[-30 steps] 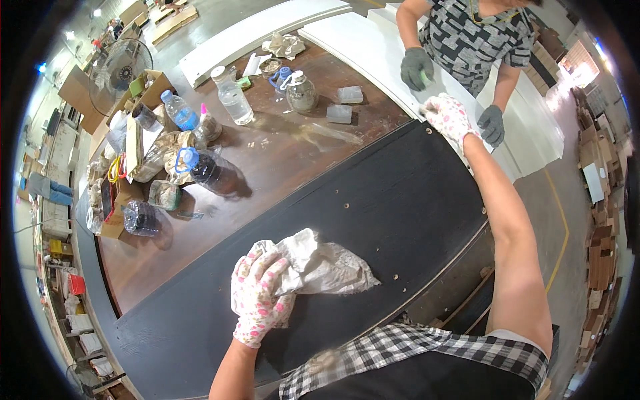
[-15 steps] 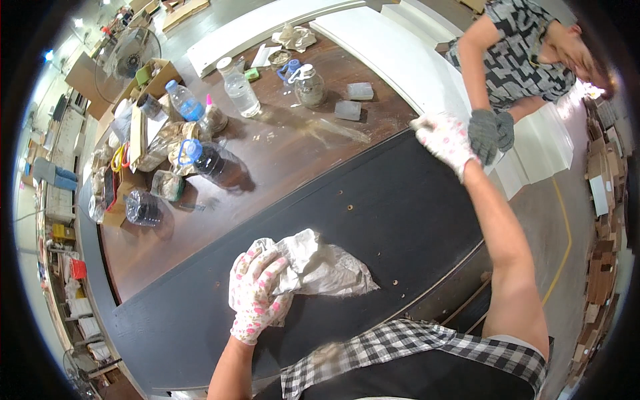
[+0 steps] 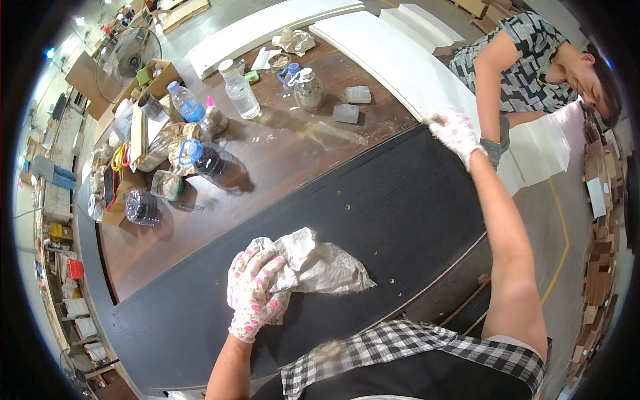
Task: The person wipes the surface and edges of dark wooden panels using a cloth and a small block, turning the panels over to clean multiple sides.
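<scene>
My left hand (image 3: 255,288), in a white glove with pink flowers, is closed on a crumpled white cloth (image 3: 317,263). The cloth lies on a long black panel (image 3: 413,200), its loose end spread to the right of my fingers. At the panel's far right corner is my right hand (image 3: 455,137), in a matching glove with its fingers curled. Whether it grips the panel's edge or something small is hidden. A white panel (image 3: 393,57) reaches up to that corner, just beside my right fingertips.
A co-worker (image 3: 527,73) leans in at the right, a grey-gloved hand (image 3: 492,147) behind my right wrist. On the brown tabletop (image 3: 280,147) stand a clear bottle (image 3: 239,90), a glass jar (image 3: 309,90), a dark-filled bottle (image 3: 210,160) and a cluttered box (image 3: 123,193).
My right hand has shifted slightly right at the panel's corner. The co-worker has moved lower and to the right, with the grey gloves now mostly behind my wrist. My left hand and cloth barely moved.
</scene>
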Tool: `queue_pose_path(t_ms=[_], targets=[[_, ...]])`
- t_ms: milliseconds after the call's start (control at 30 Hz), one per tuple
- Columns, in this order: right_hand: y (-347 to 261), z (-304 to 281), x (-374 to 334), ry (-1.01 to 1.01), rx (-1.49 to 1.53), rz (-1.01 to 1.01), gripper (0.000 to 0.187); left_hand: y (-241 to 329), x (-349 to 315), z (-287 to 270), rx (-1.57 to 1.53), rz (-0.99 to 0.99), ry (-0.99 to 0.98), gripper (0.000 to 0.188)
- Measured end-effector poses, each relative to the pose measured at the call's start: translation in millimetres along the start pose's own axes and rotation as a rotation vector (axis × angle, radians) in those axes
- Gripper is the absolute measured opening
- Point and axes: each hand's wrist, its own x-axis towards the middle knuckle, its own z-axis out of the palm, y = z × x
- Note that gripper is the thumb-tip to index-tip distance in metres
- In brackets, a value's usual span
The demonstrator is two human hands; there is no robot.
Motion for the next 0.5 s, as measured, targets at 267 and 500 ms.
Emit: queue_pose_path(t_ms=[267, 500], targets=[[-48.2, 33.2, -34.4, 0.092, 0.193, -0.343, 0.02, -9.3, 1.3, -9.8, 0.004, 0.091, -0.013, 0.058], [-278.9, 68.9, -103.7, -0.035, 0.277, -0.75, 0.02, -36.7, -39.3, -20.9, -0.138, 0.251, 0.088, 0.054]])
